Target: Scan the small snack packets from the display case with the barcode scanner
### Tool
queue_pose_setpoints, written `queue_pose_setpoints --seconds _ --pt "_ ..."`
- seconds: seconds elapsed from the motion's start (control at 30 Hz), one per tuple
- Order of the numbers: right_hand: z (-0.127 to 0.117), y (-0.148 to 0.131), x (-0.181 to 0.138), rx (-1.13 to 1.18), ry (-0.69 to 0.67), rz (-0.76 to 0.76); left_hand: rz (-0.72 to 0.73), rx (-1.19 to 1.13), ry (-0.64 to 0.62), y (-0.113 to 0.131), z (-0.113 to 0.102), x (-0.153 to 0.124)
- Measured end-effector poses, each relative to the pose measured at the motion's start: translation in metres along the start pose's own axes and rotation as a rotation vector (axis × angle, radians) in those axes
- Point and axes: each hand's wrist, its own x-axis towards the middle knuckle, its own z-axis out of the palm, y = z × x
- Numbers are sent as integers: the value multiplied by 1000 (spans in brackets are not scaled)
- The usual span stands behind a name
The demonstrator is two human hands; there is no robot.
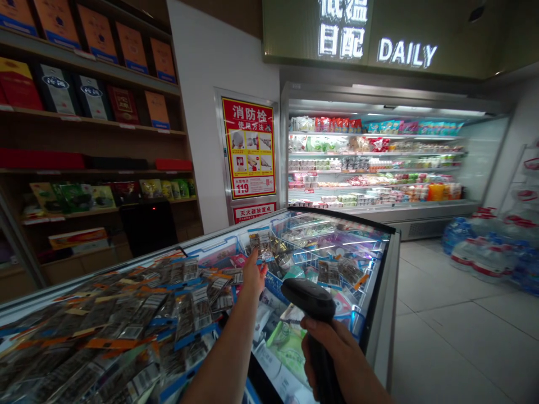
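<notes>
My left hand (pixel 253 272) is stretched forward over the chest freezer, its fingers closed on the lower edge of a small clear packet (pixel 261 243) with a blue border and a barcode label. Wrapped around the handle of a black barcode scanner (pixel 309 297) is my right hand (pixel 334 350), nearer to me and lower right. The scanner's head points forward and left, toward the packet. To the left, many similar packets (pixel 126 325) with orange and blue edges lie heaped over the freezer top. A few more packets (pixel 329 272) lie to the right of my left hand.
The chest freezer's dark-edged rim (pixel 396 269) runs along the right. Beyond stand an open refrigerated display (pixel 374 163) and a red fire-hydrant sign (pixel 248 148). Wooden shelves (pixel 92 126) with boxes rise at left. Bottled water packs (pixel 480 255) sit on the tiled floor.
</notes>
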Motion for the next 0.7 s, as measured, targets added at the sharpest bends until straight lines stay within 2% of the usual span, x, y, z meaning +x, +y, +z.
queue_pose_setpoints --seconds 0.27,0.53,0.7 --pt "0 4 6 10 6 9 -21 -43 -42 -3 -2 5" --pt "1 8 7 8 27 -6 -27 -44 -8 -3 -3 7" --pt "1 8 8 23 36 17 -2 -24 -39 -4 -4 6"
